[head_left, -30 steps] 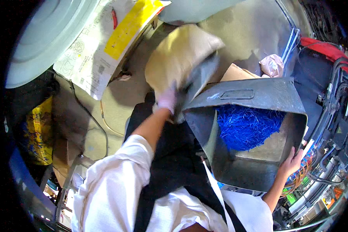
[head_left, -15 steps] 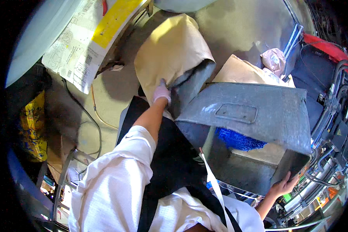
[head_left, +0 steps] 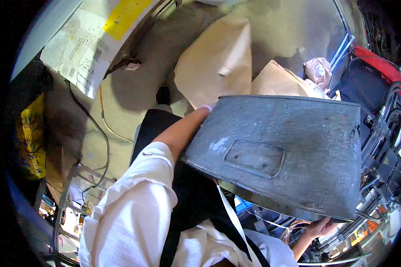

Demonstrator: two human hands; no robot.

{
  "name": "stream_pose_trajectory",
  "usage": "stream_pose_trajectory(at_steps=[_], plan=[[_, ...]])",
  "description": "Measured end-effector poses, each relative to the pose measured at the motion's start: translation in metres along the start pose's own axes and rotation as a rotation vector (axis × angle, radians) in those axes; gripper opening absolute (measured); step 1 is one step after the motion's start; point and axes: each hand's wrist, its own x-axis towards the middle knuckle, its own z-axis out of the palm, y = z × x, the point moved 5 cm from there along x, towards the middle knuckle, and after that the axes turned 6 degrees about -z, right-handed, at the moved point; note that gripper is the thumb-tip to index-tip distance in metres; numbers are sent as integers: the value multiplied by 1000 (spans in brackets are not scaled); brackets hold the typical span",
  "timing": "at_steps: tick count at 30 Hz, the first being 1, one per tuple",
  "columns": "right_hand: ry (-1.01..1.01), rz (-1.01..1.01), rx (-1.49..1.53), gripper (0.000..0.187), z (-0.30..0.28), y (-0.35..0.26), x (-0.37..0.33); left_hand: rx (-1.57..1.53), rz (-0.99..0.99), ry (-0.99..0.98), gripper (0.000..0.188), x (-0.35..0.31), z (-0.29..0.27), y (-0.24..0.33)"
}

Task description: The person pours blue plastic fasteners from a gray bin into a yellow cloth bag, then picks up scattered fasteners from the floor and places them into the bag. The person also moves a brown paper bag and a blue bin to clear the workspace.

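Observation:
A grey metal bin (head_left: 294,129) with a rectangular raised outline on its side is tilted in front of me, its inside turned out of sight. My right hand (head_left: 323,228) grips the bin's lower right edge from below. At the bin's upper left corner, my gloved left hand (head_left: 207,107) is mostly hidden, next to a large brown paper bag (head_left: 218,62). Its fingers do not show, so whether it holds the bag or the bin is unclear. The bag's mouth is covered by the bin.
More brown paper (head_left: 285,80) and a crumpled paper bundle (head_left: 318,72) lie beyond the bin. A printed sheet with a yellow band (head_left: 127,18) is at upper left. A dark cable (head_left: 96,120) crosses the floor. Machinery and hoses (head_left: 392,133) line the right side.
The bin has tipped so its opening and the blue strands inside no longer show. My left hand has moved right, behind the bin's corner. The paper bag has shifted right.

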Motion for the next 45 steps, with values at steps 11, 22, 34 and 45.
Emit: stream_pose_trajectory(at_steps=[11,22,34,45], plan=[[-233,-253,-228,21,51,-75,53,29,143,177,42,-147,-77,9],[-347,-265,-418,16,102,-136,112,-595,80,641,43,-298,-78,20],[-339,-427,-543,14,129,-213,127,-124,337,986,45,-283,-128,106],[-309,-486,-426,13,137,-230,130,220,47,998,40,-288,-157,133]])
